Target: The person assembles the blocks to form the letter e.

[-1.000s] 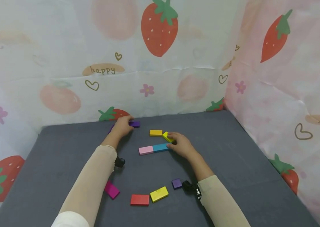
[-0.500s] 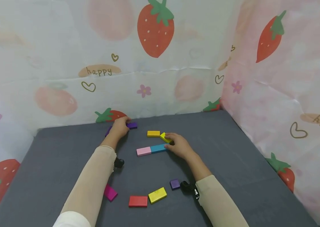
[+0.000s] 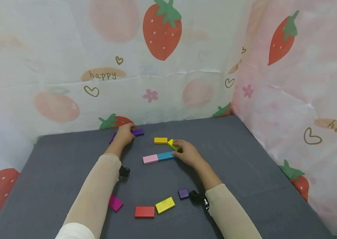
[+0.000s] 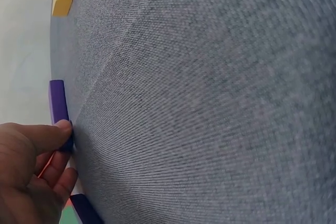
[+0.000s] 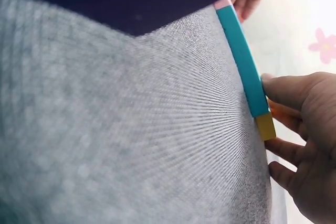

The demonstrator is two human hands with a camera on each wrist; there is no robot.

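Note:
At the table's far edge my left hand (image 3: 123, 134) pinches a dark blue block (image 4: 68, 142) between thumb and fingers, mostly hidden in the head view. It abuts a purple block (image 3: 138, 132); another dark block (image 3: 112, 138) lies on the other side. My right hand (image 3: 188, 153) has its fingers curled about a yellow block (image 3: 172, 144), the thumb against the right end of a blue block (image 3: 166, 156). That end is partly covered. A pink block (image 3: 150, 159) joins the blue one end to end, and an orange-yellow block (image 3: 160, 140) meets the yellow one.
Nearer on the grey tabletop (image 3: 66, 169) lie a magenta block (image 3: 116, 203), a red block (image 3: 144, 212), a yellow block with a flat face (image 3: 165, 205) and a small purple block (image 3: 183, 194) by the right wrist camera. A strawberry-print curtain (image 3: 162, 99) borders the far edge.
The whole head view has shifted slightly left. Both hands keep nearly the same places by their blocks, and no block has visibly moved on the table.

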